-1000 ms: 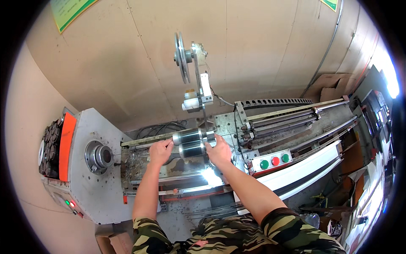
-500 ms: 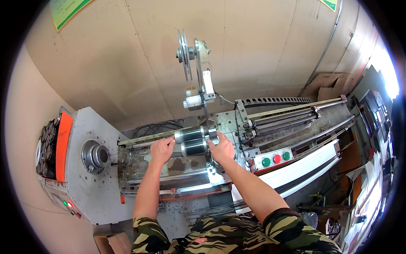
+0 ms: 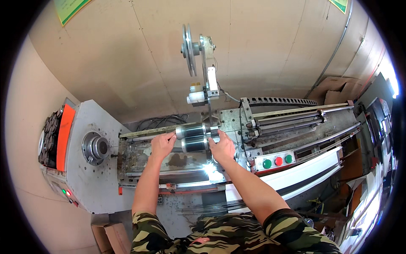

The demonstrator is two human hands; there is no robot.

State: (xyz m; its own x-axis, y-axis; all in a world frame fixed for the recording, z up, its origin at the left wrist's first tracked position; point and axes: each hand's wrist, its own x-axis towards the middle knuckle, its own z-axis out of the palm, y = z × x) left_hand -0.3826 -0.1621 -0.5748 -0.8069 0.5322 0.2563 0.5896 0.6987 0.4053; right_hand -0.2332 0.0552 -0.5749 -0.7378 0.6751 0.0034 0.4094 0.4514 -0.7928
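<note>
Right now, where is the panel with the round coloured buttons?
In the head view, the button panel sits on the machine's front, just right of the right hand, below the long rails.

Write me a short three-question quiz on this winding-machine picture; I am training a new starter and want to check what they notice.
1. True or false: both hands touch the same metal cylinder.
2. Which colour is the middle one of the three push buttons on the small panel? A) red B) blue C) yellow
3. What stands on top of the upright post behind the hands?

Key
1. True: the left hand is at its left end, the right hand at its right end.
2. A; the outer two are green.
3. A grooved pulley wheel.
</note>
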